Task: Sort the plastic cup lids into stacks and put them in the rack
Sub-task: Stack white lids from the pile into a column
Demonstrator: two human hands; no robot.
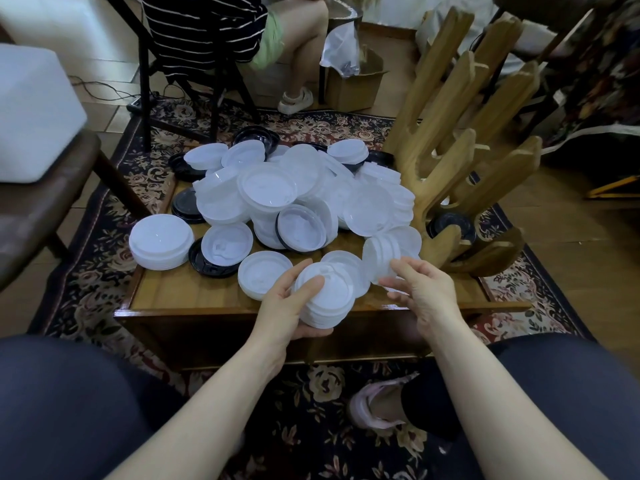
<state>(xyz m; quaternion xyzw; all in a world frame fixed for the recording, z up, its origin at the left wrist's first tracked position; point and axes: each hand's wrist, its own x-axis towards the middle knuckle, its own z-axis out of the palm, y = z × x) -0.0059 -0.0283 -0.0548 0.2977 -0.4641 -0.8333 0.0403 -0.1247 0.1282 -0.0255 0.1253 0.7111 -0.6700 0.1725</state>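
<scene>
My left hand (287, 306) grips a stack of white cup lids (329, 296) from below and the side, thumb on top, just over the table's near edge. To its right, my right hand (422, 292) hovers with fingers spread and relaxed, holding nothing, fingertips close to a small tilted stack of white lids (381, 254). A big heap of white and black lids (294, 192) covers the middle of the wooden table (194, 299). The wooden rack (460, 161) with tall slats stands at the table's right side, with a black lid (450, 225) low between its slats.
A neat white lid stack (161, 242) sits at the table's left edge, black lids (211, 265) beside it. A seated person on a dark chair (214, 46) is beyond the table. A cardboard box (353, 84) stands behind. My knees flank the near edge.
</scene>
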